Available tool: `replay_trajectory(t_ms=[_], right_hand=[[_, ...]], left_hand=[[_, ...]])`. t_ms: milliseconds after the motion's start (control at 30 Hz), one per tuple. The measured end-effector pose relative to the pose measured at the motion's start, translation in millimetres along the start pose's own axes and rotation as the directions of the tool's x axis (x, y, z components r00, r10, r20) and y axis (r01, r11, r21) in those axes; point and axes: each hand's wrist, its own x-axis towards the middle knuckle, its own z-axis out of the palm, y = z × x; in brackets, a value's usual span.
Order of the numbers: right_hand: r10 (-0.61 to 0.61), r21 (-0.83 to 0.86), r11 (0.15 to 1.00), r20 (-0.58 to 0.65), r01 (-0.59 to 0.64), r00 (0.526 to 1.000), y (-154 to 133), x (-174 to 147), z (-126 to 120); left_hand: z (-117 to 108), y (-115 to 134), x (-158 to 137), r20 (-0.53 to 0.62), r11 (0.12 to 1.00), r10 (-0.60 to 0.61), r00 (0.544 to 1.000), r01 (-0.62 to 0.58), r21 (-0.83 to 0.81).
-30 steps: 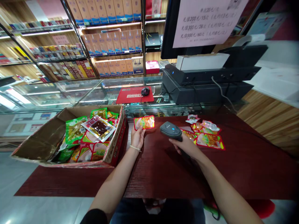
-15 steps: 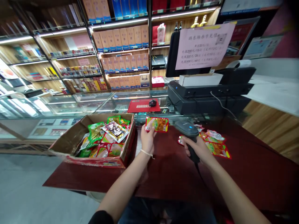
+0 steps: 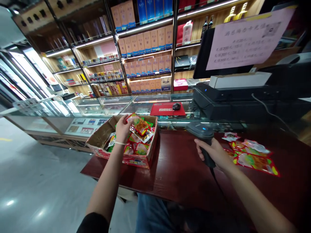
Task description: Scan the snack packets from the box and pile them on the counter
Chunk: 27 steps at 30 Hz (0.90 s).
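Note:
My left hand [image 3: 122, 128] pinches a red and yellow snack packet [image 3: 139, 125] by its left end, above an open cardboard box [image 3: 137, 161]. Inside the box lie several green, red and silver snack packets [image 3: 142, 149], partly hidden by the hand and the held packet. My right hand [image 3: 215, 152] is wrapped round the handle of a black barcode scanner [image 3: 201, 131], whose small blue light is lit. Right of that hand, several red-edged snack packets [image 3: 256, 161] lie in a loose pile on the dark red tabletop [image 3: 175, 174].
Behind the tabletop runs a glass display counter [image 3: 102, 106], bearing a red mat [image 3: 161, 109] and a black mouse [image 3: 176, 106]. At the right stands a monitor with a pink paper sign [image 3: 245, 42] above a black cash drawer [image 3: 233, 106]. A cable hangs from the scanner.
My left hand has carried the snack packet leftward from over the tabletop to above the box. The right hand still holds the scanner. The view has turned to the left.

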Motion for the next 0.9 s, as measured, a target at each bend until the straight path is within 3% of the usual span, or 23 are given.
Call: replay_trajectory(t_ms=[100, 167, 333, 633, 767, 900], right_hand=[[-0.009, -0.007, 1.000, 0.025, 0.009, 1.000, -1, 3, 9], [-0.010, -0.014, 1.000, 0.030, 0.010, 0.999, 0, 4, 10], [-0.021, -0.033, 0.999, 0.011, 0.022, 1.000, 4, 3, 1], [0.002, -0.043, 0.999, -0.169, -0.010, 0.986, 14, -13, -60], [-0.005, -0.034, 0.999, -0.275, -0.005, 0.962, 27, -22, -98], [0.029, -0.005, 0.999, -0.380, -0.034, 0.924, 41, -29, -137]], left_hand=[[-16, -15, 8, 0.016, 0.990, -0.039, 0.999, 0.036, 0.137], [-16, -16, 5, 0.027, 0.983, 0.003, 1.000, -0.008, 0.185], [14, 6, -15, 0.116, 0.988, 0.094, 0.989, -0.107, 0.111], [114, 47, -66, 0.389, 0.993, 0.121, 0.913, -0.107, -0.057], [173, 45, -100, 0.475, 0.982, 0.059, 0.878, 0.033, -0.184], [233, 26, -134, 0.547, 0.951, -0.031, 0.837, 0.194, -0.242]])
